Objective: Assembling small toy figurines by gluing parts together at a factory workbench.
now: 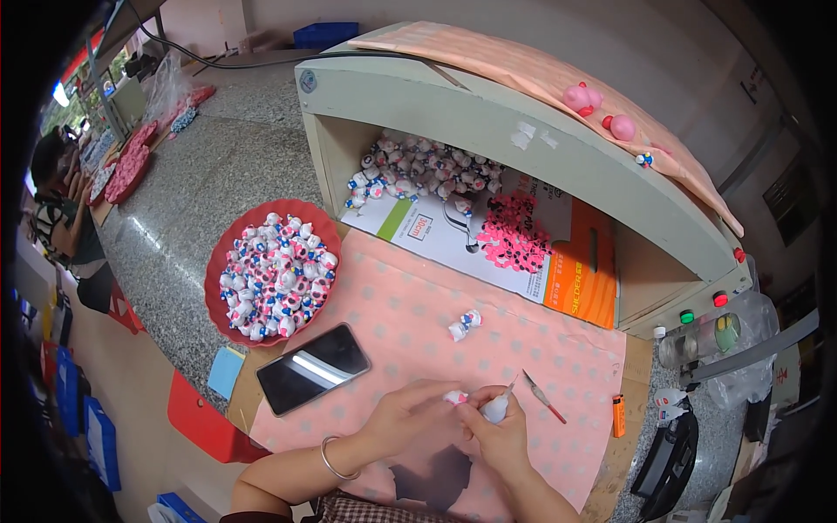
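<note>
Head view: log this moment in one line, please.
left hand: holding figurine; right hand: white bottle; nearby: brush, black phone, red bowl

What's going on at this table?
A person's left hand holds a small white-and-pink figurine over a pink dotted cloth. The right hand, close beside it, grips a small white bottle with a thin tip. A slim pointed tool lies rightward; leftward, a red scalloped bowl is full of figurines.
</note>
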The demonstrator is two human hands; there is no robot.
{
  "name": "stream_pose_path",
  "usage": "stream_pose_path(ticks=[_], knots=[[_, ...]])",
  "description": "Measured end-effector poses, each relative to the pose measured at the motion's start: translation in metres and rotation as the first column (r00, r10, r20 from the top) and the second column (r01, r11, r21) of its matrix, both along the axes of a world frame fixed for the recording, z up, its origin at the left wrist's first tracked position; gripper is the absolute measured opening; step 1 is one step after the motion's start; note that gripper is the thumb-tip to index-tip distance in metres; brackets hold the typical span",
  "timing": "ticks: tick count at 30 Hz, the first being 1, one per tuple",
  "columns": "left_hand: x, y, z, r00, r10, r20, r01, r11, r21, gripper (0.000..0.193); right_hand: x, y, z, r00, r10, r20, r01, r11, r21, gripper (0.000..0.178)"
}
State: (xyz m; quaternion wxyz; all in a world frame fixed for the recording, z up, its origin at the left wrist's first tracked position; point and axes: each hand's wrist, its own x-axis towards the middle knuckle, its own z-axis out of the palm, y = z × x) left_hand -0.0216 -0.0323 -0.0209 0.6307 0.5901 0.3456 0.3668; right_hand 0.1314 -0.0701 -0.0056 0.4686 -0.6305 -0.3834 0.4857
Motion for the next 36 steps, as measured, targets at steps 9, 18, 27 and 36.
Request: stream_pose_path(ticks=[9,18,27,36], knots=[[0.007,0.014,0.008,0.935,0.013,0.355,0.172,0.858,-0.484,0.029,0.008,0.004,0.001,1.0,0.029,0.008,-0.029,0.995,0.093,0.017],[0.012,0.004,-0.007,0.942,0.006,0.336,0.183,0.831,-0.526,0.029,0.012,-0.004,0.0,0.993,0.07,0.09,-0.076,0.996,0.057,0.015],[0.018,0.009,-0.008,0.922,0.045,0.386,0.216,0.767,-0.605,0.03,0.02,0.003,-0.003,0.986,0.087,0.144,-0.089,0.996,0.007,0.015],[0.024,0.014,0.006,0.798,0.177,0.577,0.343,0.654,-0.674,0.032,0.031,0.008,0.007,0.995,0.084,0.048,-0.086,0.996,0.028,0.015]])
